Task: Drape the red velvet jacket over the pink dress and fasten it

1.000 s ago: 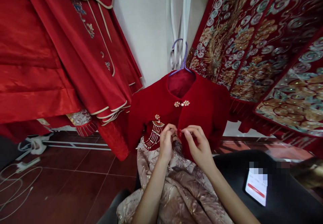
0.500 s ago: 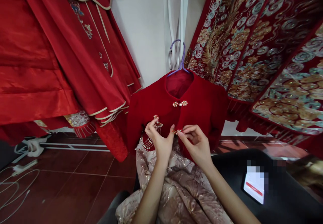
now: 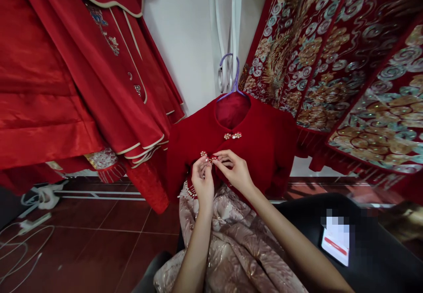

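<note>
A red jacket (image 3: 261,152) hangs from a purple hanger (image 3: 236,79), with a pearl flower clasp (image 3: 233,136) joined at its neckline. Below that, a second beaded clasp (image 3: 214,159) with a small gold loop lies between my fingertips. My right hand (image 3: 237,172) pinches its beaded end by the jacket's front edge. My left hand (image 3: 202,182) is closed with thumb and fingers at the loop side; its fingertips partly hide what they grip. Strings of pearls (image 3: 191,191) dangle beside my left hand. A pale, shiny patterned skirt (image 3: 231,244) lies under my forearms.
Red garments with cream piping (image 3: 132,90) hang at left. Embroidered red robes (image 3: 330,72) hang at right. A phone (image 3: 335,242) lies on a black surface (image 3: 297,222). White cables (image 3: 29,231) and a metal rail (image 3: 102,194) are low at left.
Both hands have shifted left and slightly up, carrying the jacket's front edge and clasp along. My left fingers, earlier more spread, are now drawn together at the clasp.
</note>
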Tool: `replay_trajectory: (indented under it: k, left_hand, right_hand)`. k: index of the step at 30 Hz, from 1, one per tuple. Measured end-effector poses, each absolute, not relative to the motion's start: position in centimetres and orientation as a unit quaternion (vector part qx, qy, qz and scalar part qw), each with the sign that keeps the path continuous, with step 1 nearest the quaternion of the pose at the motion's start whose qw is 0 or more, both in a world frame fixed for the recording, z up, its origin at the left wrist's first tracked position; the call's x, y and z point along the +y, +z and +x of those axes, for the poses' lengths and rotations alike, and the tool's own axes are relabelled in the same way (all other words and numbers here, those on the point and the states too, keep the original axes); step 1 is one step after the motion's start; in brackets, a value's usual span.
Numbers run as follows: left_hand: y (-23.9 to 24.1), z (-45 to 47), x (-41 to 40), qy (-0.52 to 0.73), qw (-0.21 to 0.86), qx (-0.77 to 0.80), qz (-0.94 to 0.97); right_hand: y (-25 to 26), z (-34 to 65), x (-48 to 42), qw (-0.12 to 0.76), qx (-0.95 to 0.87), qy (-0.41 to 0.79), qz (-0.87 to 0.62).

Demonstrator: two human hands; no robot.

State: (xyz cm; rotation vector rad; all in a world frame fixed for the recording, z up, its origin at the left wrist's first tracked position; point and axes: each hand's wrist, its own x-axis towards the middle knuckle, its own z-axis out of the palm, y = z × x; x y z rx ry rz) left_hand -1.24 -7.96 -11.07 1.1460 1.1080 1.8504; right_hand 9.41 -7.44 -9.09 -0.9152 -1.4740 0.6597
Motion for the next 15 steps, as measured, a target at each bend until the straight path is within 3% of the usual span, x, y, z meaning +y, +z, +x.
replay_trajectory:
  k: [15]
  left_hand:
    - [-12.0, -2.1, -7.7, 0.699, 0.293, 0.444, 0.478]
  right_hand:
    - [-8.9, 8.9, -7.7, 0.59, -0.681, 0.198, -0.386]
